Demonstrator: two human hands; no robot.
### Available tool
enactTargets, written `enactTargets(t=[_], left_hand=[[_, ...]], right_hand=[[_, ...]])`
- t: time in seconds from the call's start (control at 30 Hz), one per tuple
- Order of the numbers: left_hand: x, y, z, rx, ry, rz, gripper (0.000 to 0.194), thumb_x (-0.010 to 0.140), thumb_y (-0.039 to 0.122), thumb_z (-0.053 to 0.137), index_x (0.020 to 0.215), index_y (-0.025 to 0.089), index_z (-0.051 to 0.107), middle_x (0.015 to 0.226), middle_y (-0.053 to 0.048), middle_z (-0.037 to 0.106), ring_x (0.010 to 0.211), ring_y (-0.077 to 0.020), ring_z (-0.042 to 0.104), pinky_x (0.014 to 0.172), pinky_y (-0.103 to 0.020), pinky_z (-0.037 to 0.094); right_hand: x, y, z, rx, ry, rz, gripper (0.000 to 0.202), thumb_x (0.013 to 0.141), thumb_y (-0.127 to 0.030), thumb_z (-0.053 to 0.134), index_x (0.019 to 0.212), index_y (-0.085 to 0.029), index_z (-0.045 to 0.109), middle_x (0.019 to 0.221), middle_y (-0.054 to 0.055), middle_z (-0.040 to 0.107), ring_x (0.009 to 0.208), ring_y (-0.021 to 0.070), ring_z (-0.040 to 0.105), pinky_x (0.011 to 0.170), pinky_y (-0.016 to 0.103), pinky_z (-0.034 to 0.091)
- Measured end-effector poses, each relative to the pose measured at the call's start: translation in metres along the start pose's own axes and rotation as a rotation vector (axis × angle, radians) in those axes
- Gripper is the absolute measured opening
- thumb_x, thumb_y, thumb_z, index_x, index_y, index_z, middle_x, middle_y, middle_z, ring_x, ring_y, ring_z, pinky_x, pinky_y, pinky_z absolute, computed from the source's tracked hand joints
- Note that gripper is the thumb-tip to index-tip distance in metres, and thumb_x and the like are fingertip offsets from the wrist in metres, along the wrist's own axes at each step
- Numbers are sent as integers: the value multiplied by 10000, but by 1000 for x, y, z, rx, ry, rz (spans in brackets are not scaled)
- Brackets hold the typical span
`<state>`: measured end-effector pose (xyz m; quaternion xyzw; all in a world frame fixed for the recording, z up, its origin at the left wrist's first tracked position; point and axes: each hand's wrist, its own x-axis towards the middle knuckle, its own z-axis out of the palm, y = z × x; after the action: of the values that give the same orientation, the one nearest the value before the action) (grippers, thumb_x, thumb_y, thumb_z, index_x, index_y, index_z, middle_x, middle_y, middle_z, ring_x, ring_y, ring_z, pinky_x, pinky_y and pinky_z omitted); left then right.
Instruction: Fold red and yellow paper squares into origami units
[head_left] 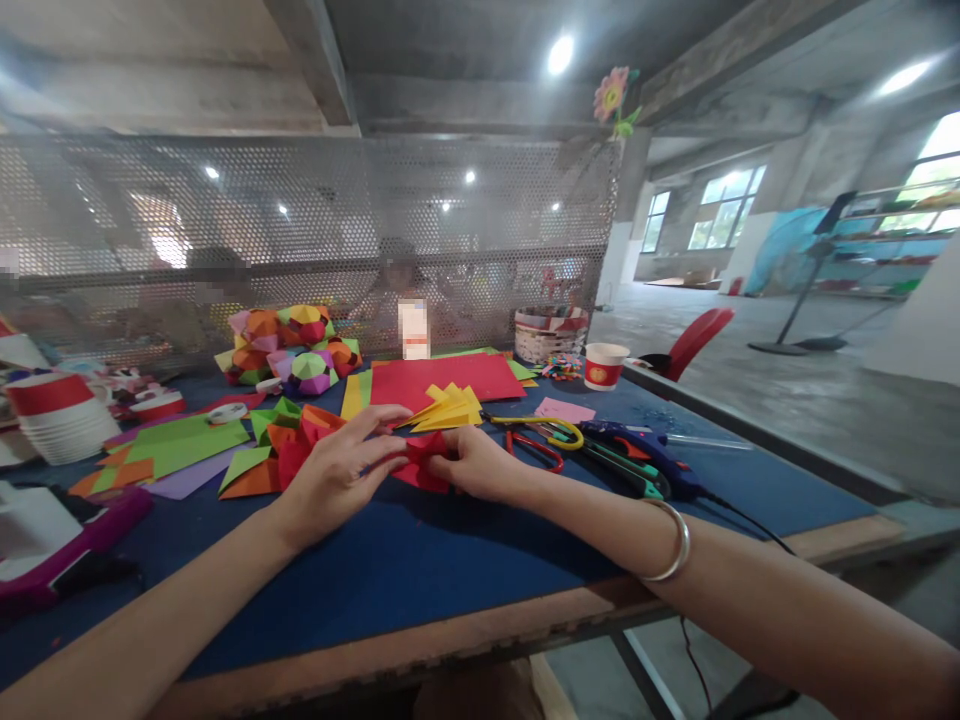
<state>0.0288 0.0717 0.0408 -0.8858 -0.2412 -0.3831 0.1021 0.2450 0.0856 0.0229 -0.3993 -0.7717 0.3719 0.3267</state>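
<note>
Head view: I see my left hand (pixel 337 478) and right hand (pixel 474 465) together, pinching a red folded paper (pixel 420 462) on the blue table (pixel 450 560). Behind, the woven basket (pixel 550 335) holds paper scraps; the red cup's (pixel 604 365) contents are hidden.

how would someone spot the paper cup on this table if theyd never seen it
Start at the perforated metal screen behind the blue table and follow it to its right end. Beside the woven basket there stands the paper cup, the only red-and-white upright cup near the table's right edge.

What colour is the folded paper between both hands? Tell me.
Red folded paper, clearest in the head view.
</note>
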Motion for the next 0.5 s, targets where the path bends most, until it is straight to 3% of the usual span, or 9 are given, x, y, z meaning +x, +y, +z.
enactTargets(t=[0.1,0.33,0.5], left_hand=[[-2,-2,0,-5,-61,29,258,1031,168,517,1091,218,763,1298,-109,692,1035,-187,748,876,-295,617],[-2,-5,3,-68,-139,6,400,1033,153,500,1364,297,673,1262,-80,731,1139,-196,725,942,-312,606],[-5,-7,9,-81,-31,-58,447,994,187,569,1431,263,621,1292,-88,754,1182,-234,719,1029,-389,581]], right_hand=[[0,-1,-1,3,-15,-8,154,833,-108,571,718,-180,645,595,-52,561,565,112,486,560,216,386],[1,-1,-2,-15,-14,-6,216,781,-57,606,604,-177,577,552,-54,520,554,102,469,549,219,341],[3,1,0,46,-27,27,145,899,-162,581,895,-172,725,628,-45,558,489,94,458,481,218,385]])
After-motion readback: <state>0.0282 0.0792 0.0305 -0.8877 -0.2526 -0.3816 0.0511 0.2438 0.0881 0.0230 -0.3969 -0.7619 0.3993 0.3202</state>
